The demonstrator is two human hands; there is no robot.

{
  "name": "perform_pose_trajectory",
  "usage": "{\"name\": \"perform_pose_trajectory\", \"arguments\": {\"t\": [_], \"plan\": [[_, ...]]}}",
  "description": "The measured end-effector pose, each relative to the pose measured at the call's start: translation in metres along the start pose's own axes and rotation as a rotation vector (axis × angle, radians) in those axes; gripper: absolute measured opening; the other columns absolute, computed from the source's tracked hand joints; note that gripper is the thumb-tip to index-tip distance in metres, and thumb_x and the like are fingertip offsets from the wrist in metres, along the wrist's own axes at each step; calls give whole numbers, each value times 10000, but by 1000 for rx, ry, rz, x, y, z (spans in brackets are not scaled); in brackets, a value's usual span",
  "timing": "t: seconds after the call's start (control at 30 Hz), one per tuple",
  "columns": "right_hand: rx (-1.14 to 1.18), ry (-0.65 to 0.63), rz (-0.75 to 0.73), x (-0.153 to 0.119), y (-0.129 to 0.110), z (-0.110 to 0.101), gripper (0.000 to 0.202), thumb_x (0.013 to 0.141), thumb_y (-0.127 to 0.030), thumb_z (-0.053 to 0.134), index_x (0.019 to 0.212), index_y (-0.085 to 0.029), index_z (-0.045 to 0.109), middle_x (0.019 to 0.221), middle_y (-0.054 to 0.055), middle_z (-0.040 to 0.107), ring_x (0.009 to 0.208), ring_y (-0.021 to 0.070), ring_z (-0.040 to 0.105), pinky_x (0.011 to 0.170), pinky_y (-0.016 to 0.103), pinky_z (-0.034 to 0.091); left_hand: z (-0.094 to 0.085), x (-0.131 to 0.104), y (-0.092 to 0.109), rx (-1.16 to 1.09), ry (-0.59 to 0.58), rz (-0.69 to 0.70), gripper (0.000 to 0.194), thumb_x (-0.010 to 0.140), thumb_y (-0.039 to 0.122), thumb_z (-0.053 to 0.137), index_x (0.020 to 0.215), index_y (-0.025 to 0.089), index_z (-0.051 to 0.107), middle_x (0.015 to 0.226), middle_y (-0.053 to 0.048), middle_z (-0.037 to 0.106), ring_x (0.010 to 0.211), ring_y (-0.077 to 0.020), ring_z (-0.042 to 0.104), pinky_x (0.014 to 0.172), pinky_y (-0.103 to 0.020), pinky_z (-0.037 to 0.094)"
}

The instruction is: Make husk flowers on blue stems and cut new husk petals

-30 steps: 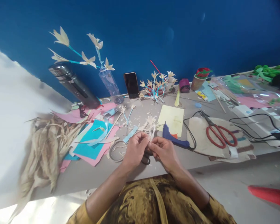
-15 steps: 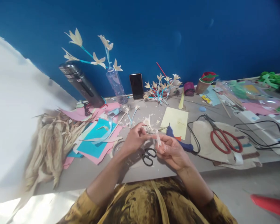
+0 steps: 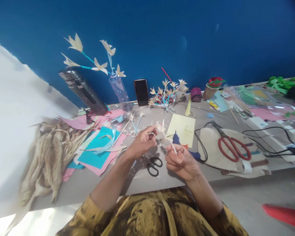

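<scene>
Over the middle of the table, my left hand [image 3: 143,141] is closed, its thumb and fingertips together at a small pale husk flower [image 3: 160,127]. My right hand [image 3: 183,161] pinches a thin whitish strip [image 3: 172,147] that slants up toward that flower; whether the two are joined I cannot tell. Below and between the hands lie small black-handled scissors [image 3: 154,166], blades partly hidden under pale scraps. A blue glue gun [image 3: 176,138] rests just beyond my right hand, partly covered by it. Two small flowers on blue stems [image 3: 137,124] lie past my left hand.
Dried husks [image 3: 43,160] and coloured paper [image 3: 98,147] spread at left. A dark flask [image 3: 85,93], a clear bottle with flowers [image 3: 120,90] and a phone [image 3: 141,92] stand along the wall. Red-handled scissors [image 3: 232,149] lie on cloth at right, near a power strip [image 3: 258,131].
My hands have moved slightly apart, and the strip between them now slants toward the flower. My left hand has risen a little. The whole view has shifted slightly.
</scene>
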State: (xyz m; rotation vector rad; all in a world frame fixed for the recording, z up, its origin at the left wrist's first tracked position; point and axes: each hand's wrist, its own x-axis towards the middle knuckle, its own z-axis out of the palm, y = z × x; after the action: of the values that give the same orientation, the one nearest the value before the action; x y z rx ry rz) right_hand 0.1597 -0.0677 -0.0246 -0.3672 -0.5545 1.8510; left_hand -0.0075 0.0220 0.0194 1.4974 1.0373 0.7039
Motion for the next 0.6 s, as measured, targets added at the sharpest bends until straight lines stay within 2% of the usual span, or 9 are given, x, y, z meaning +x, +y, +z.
{"name": "perform_pose_trajectory", "arguments": {"t": [0.07, 0.1, 0.2, 0.27, 0.33, 0.4, 0.47, 0.53, 0.6], "plan": [[16, -10, 1, 1, 2, -1, 424, 660, -417, 906, 969, -170, 753, 501, -107, 359, 447, 44, 151, 408, 183, 140, 3, -4, 7, -56, -139, 49, 304, 691, 308, 687, 961, 180, 743, 803, -17, 618, 646, -121, 491, 604, -245, 409], [23, -12, 2, 1, 3, -1, 421, 659, -414, 909, 965, -171, 753, 504, -107, 359, 448, 42, 150, 408, 182, 137, 4, -4, 8, -47, -168, 76, 245, 706, 330, 695, 885, 170, 750, 838, -31, 636, 696, -133, 524, 648, -253, 429], [38, -25, -6, 0, 4, -1, 413, 666, -412, 907, 968, -176, 752, 502, -111, 331, 452, 42, 138, 407, 174, 126, 6, 0, 8, 74, -46, 70, 192, 721, 351, 700, 718, 163, 740, 774, -31, 662, 736, -161, 567, 703, -269, 444], [41, -40, -11, -1, 4, 1, 411, 677, -420, 899, 982, -184, 757, 495, -114, 301, 456, 45, 129, 407, 167, 120, 3, 6, 5, 197, 64, 54, 192, 748, 332, 660, 717, 168, 754, 703, -19, 663, 692, -164, 566, 663, -268, 434], [43, -51, -11, -3, 3, 2, 402, 676, -430, 897, 978, -200, 767, 484, -114, 283, 454, 50, 125, 404, 166, 119, -2, 15, 0, 353, 141, 89, 208, 782, 295, 610, 736, 172, 771, 722, -24, 687, 692, -170, 582, 669, -273, 441], [50, -53, -14, -4, 1, 3, 361, 670, -428, 899, 936, -217, 777, 482, -107, 287, 452, 57, 126, 399, 170, 123, -7, 24, -5, 542, 146, 113, 235, 802, 237, 560, 774, 176, 785, 802, -47, 720, 762, -191, 623, 743, -289, 464], [59, -55, -25, -6, -1, 3, 296, 683, -405, 892, 900, -237, 780, 492, -96, 306, 455, 63, 126, 397, 173, 134, -12, 30, -9, 695, 104, 99, 263, 786, 174, 541, 846, 179, 797, 893, -74, 743, 853, -218, 651, 822, -308, 473], [61, -55, -37, -8, -3, 2, 252, 702, -380, 879, 896, -255, 778, 508, -87, 321, 461, 68, 125, 400, 174, 144, -16, 33, -12, 756, 46, 77, 364, 737, 126, 561, 1019, 176, 786, 994, -94, 755, 878, -228, 668, 833, -312, 481], [51, -34, -47, -9, -4, 1, 243, 713, -372, 867, 908, -267, 769, 524, -82, 328, 465, 73, 125, 398, 174, 141, -21, 30, -12, 743, 25, 66, 542, 718, 117, 579, 1243, 179, 701, 1111, -105, 749, 841, -215, 679, 794, -302, 489]]}}
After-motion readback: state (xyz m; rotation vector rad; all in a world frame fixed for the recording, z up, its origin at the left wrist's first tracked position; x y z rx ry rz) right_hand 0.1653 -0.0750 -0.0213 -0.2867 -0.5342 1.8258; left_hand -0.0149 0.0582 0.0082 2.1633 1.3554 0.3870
